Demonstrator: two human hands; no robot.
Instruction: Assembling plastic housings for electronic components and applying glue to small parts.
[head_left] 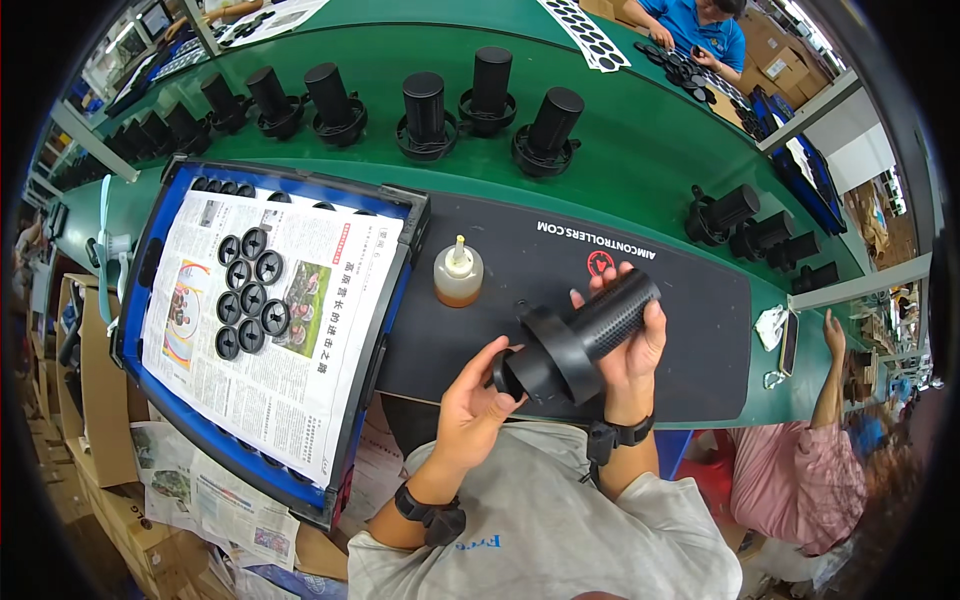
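Over the dark mat point(690, 340) I hold a black plastic cylindrical housing point(618, 315) tilted, its ribbed tube up to the right. Around its middle sits a wide collar point(560, 352). My right hand point(636, 362) is closed round the tube from beneath. At the lower-left end, my left hand point(470, 408) pinches a round black cap point(502, 372) against the housing's mouth; whether the cap is seated cannot be made out. Left of the housing, a squat translucent bottle point(459, 277) with a nozzle and amber liquid stands on the mat.
At left, a blue tray point(150, 255) lined with newspaper point(190, 300) carries several round black caps point(252, 298). Similar black housings point(424, 115) stand along the green bench point(620, 150). A phone point(789, 342) lies at right. Co-workers point(690, 25) sit across and at right point(795, 480).
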